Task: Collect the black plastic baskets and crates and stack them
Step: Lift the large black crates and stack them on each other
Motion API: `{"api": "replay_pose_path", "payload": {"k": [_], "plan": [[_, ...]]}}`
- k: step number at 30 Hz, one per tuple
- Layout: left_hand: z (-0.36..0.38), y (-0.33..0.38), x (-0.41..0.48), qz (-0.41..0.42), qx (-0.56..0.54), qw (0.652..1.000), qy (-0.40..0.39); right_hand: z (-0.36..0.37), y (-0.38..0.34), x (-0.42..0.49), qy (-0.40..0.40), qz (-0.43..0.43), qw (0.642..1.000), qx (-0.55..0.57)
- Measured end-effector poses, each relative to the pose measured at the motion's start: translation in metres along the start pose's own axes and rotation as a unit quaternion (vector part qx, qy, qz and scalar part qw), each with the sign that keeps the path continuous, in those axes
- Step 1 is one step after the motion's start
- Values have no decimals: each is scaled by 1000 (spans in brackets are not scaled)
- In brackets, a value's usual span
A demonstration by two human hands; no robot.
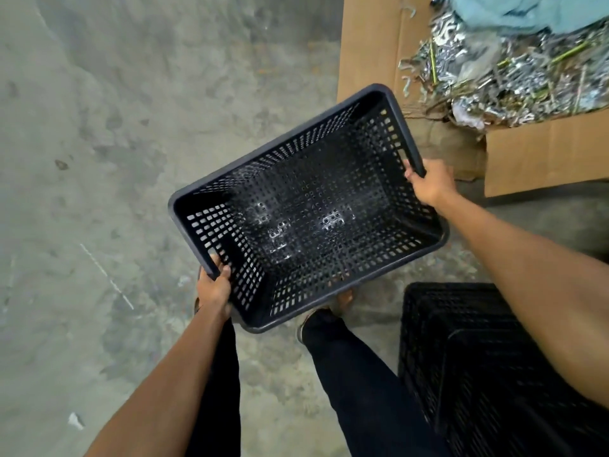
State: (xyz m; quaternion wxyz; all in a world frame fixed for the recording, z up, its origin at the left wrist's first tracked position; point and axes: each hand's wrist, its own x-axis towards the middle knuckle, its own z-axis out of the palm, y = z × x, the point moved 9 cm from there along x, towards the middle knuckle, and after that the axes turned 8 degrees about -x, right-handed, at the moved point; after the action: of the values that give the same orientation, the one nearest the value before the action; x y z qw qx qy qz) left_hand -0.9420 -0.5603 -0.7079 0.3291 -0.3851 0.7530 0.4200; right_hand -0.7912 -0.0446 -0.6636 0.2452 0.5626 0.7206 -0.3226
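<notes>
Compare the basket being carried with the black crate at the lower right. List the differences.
1. The carried basket is off the floor, gripped at its rim by the left hand and right hand; the crate stands unheld.
2. The carried basket is tilted, its open inside facing the camera; the crate shows its outer mesh and is partly out of frame.
Both are black perforated plastic.
</notes>
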Motion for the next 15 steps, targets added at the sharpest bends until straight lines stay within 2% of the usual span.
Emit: {"api": "replay_pose_path", "payload": {"k": [4,7,12,15], "plan": [[-8,33,-23,10,25,1000,-10,-21,-1,-17,13,1,1000,-20],[-26,78,-42,37,112,993,-29,-55,-2,-54,22,20,999,-36],[-48,214,-127,105,212,967,-90,-154,-12,-167,57,68,995,-43],[-57,318,-191,166,274,938,-137,-223,-22,-258,86,104,990,-41]]}}
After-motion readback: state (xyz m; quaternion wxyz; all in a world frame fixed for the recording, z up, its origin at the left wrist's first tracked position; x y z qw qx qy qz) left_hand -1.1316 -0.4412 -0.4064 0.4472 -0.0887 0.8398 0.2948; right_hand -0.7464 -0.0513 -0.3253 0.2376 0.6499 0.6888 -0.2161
